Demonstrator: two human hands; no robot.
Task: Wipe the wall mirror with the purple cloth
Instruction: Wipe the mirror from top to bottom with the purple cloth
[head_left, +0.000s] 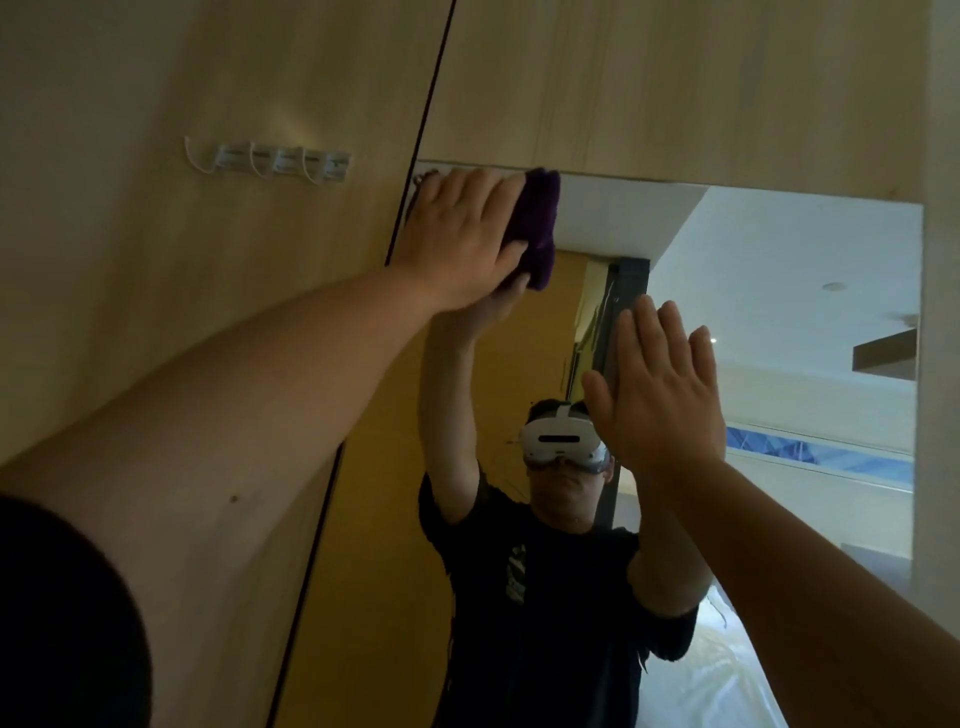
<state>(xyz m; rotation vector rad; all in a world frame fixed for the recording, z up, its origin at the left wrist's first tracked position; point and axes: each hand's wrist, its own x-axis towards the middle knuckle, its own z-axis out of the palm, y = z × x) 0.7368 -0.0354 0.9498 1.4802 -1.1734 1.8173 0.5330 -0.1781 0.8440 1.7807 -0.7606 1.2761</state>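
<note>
My left fingers lie fairly straight and close together, pressing the fuzzy, bunched-up purple cloth flat against the glass, with the thumb tucked under the lower fold. I have the left hand at the top left corner of the rectangular wall mirror, so the cloth sits just under the mirror's upper edge and touches the smooth, reflective surface. My right hand is raised in front of the mirror, fingers straight and slightly spread, holding nothing; I cannot tell whether the palm touches the glass. The mirror is set into pale, matte wood-grain wall panels, split by a thin dark seam. To the left of the seam I see a row of small white plastic hooks stuck on the panel.
</note>
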